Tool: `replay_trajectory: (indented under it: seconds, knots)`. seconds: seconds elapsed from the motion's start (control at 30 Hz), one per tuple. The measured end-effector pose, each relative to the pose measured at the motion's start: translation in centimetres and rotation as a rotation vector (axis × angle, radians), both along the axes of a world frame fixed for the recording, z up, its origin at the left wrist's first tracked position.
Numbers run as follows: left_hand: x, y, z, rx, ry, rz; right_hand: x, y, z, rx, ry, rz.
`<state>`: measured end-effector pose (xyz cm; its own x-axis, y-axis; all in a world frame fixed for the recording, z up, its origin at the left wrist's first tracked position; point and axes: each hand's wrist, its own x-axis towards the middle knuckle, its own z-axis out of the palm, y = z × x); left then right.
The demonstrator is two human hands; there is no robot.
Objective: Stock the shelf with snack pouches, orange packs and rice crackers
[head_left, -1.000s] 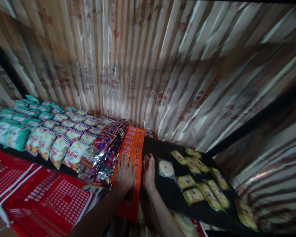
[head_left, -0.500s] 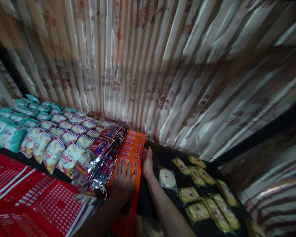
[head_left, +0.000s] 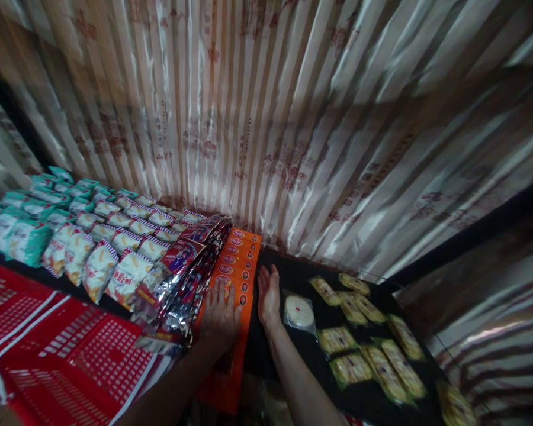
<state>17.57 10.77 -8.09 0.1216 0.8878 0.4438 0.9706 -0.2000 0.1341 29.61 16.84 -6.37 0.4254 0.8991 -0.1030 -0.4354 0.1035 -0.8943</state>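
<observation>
My left hand lies flat, fingers spread, on a long orange packet with rows of small round labels. It sits just right of a leaning row of silver foil snack bags. My right hand stands on edge, fingers straight, against the orange packet's right side on the black shelf. A clear bag with a round white cake lies just right of that hand. Neither hand grips anything.
Rows of white-and-red striped snack bags and teal bags fill the shelf's left. Several yellow flat packets lie at the right. Red plastic crates sit below left. A striped shiny curtain hangs behind.
My right hand slid forward along the orange packet's right edge and has come slightly back. My left hand stays flat on the packet. The view has shifted a little.
</observation>
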Motion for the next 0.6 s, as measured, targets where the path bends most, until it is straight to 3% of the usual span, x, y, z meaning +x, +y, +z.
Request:
replay_trajectory:
  seconds: [0.27, 0.6]
  knots:
    - [-0.1, 0.1, -0.3, -0.021, -0.030, -0.009, -0.4, -5.9, -1.2, -0.016, -0.071, 0.042]
    - [-0.3, 0.1, -0.1, -0.063, -0.049, 0.001, -1.4, -9.3, -0.6, -0.177, -0.417, 0.106]
